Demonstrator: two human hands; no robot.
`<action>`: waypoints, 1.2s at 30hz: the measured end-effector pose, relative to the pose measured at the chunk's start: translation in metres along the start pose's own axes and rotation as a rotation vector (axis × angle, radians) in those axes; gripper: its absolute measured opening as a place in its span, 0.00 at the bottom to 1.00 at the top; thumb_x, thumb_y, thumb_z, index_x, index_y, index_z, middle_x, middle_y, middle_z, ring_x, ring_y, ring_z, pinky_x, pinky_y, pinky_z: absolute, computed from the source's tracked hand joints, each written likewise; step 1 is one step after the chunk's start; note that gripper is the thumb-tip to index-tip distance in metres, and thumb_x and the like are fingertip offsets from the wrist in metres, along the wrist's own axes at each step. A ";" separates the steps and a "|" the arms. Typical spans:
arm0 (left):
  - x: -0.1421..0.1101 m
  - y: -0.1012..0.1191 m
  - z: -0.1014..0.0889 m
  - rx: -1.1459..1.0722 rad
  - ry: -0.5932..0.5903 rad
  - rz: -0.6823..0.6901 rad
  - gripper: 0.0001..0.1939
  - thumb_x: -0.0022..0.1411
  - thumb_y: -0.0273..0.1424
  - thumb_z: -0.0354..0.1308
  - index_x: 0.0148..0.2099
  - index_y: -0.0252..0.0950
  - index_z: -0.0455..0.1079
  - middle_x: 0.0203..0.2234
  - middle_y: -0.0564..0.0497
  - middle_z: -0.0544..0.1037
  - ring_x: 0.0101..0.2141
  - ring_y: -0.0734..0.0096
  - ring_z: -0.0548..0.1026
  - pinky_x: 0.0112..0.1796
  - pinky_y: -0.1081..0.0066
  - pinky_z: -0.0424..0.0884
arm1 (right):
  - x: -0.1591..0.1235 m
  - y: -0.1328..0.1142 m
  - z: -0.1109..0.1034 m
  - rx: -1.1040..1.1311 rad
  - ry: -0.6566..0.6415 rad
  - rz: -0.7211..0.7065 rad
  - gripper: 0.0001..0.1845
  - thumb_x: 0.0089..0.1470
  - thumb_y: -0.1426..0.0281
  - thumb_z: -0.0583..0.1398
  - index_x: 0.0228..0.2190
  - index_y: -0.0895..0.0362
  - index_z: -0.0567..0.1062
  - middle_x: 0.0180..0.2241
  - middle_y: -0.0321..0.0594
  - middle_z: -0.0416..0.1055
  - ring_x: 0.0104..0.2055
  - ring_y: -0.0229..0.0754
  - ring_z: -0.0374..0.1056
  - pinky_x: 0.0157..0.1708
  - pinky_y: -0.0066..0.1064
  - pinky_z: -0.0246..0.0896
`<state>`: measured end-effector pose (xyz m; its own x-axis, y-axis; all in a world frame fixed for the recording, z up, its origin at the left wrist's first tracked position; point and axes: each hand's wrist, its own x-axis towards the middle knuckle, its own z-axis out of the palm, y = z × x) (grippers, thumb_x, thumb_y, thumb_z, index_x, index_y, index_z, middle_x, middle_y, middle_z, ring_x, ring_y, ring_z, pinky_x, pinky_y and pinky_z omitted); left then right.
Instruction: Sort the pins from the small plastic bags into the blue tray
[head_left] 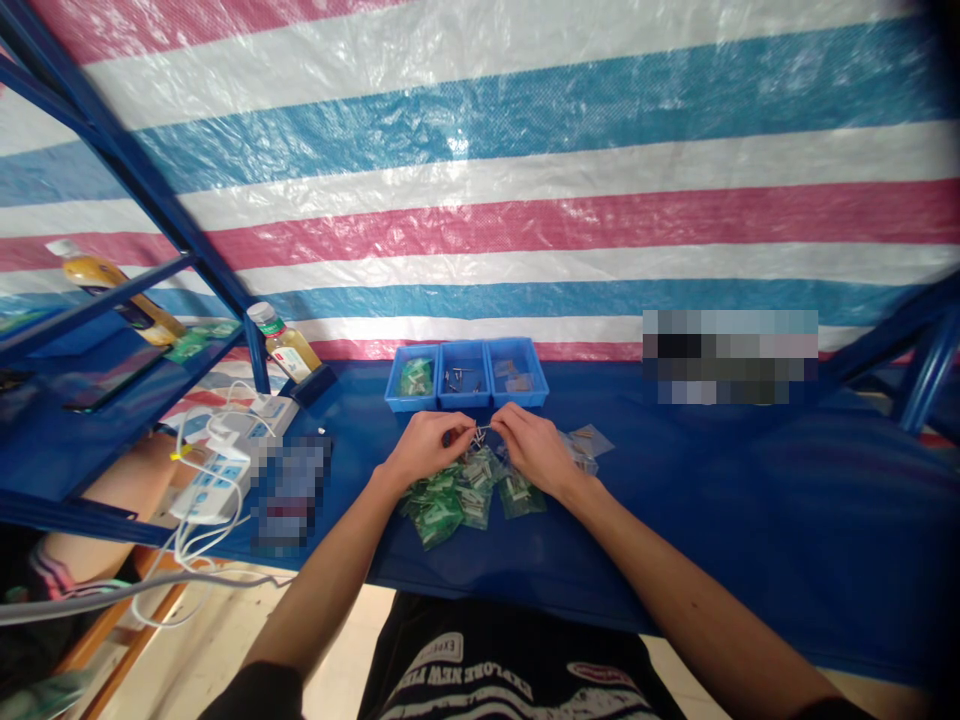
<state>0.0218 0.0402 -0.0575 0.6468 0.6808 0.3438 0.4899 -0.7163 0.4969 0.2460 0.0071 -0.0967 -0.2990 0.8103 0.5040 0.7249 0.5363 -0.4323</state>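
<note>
My left hand [431,442] and my right hand [531,446] meet just in front of the blue bins, both with fingers pinched. Between their fingertips is a small, thin metal piece [484,428], screw-like but too small to name surely. Loose metal pieces [478,438] lie right below the fingertips. Several green-tinted plastic bags [437,515] of small parts are piled under and between the hands. Clear little bags [592,440] lie beside my right hand. Behind, the blue three-part bin [465,402] holds green bags at left, loose metal pieces in the middle and clear bags at right.
At left are a power strip [212,488] with white cables, a blurred-out flat object [292,490] and a bottle [292,350]. Another bottle [120,290] lies beyond the blue frame [161,205]. A pixelated object [727,355] sits at back right. A person's leg [112,510] shows at left.
</note>
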 end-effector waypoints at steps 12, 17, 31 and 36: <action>0.000 0.001 0.002 0.005 -0.061 0.001 0.09 0.70 0.32 0.56 0.40 0.37 0.76 0.25 0.54 0.80 0.27 0.74 0.76 0.32 0.75 0.66 | -0.002 -0.008 0.002 0.101 -0.049 -0.079 0.08 0.70 0.70 0.53 0.40 0.52 0.72 0.38 0.40 0.73 0.37 0.43 0.72 0.38 0.31 0.64; 0.000 -0.003 0.004 0.015 -0.017 -0.018 0.10 0.71 0.34 0.56 0.41 0.37 0.77 0.26 0.53 0.80 0.26 0.74 0.75 0.31 0.75 0.67 | -0.001 -0.008 0.001 0.063 -0.012 -0.055 0.07 0.69 0.70 0.54 0.45 0.51 0.72 0.41 0.41 0.74 0.38 0.44 0.72 0.36 0.31 0.63; 0.004 -0.022 0.004 -0.148 0.390 -0.230 0.21 0.71 0.38 0.57 0.62 0.38 0.70 0.44 0.47 0.83 0.39 0.67 0.81 0.36 0.73 0.76 | -0.003 -0.008 0.005 0.029 -0.019 -0.052 0.08 0.67 0.73 0.55 0.45 0.52 0.73 0.42 0.41 0.74 0.37 0.42 0.71 0.35 0.30 0.62; 0.002 -0.021 0.003 0.038 0.213 -0.269 0.14 0.72 0.39 0.56 0.49 0.39 0.79 0.26 0.53 0.80 0.26 0.72 0.75 0.31 0.75 0.69 | -0.002 -0.007 0.003 0.012 -0.016 -0.054 0.08 0.67 0.74 0.55 0.42 0.52 0.73 0.41 0.40 0.74 0.39 0.42 0.71 0.35 0.30 0.61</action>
<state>0.0142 0.0566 -0.0694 0.3570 0.8597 0.3654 0.6504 -0.5095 0.5634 0.2399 0.0024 -0.0971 -0.3478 0.7837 0.5147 0.6999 0.5822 -0.4136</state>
